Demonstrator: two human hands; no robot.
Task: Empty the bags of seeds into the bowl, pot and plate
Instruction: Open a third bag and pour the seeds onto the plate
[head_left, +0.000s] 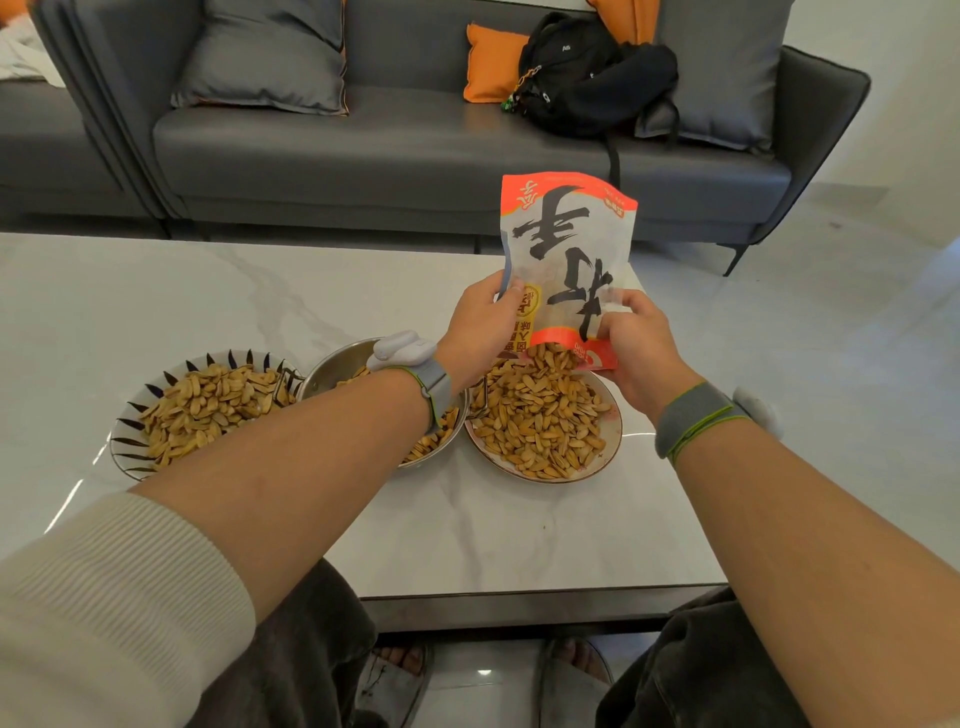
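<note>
A white and orange seed bag (569, 249) is held upside down over the plate (613, 431) on the right, and seeds spill from its mouth onto a heap there. My left hand (480, 327) grips the bag's left edge. My right hand (636, 343) grips its right edge near the opening. A steel pot (337, 364) with seeds stands in the middle, partly hidden by my left forearm. On the left, a striped bowl (130, 441) is full of seeds.
All three vessels stand on a white marble table (208, 301), near its front edge. Behind the table is a grey sofa (389, 140) with cushions and a black backpack (587, 78). My knees and sandalled feet are below the table edge.
</note>
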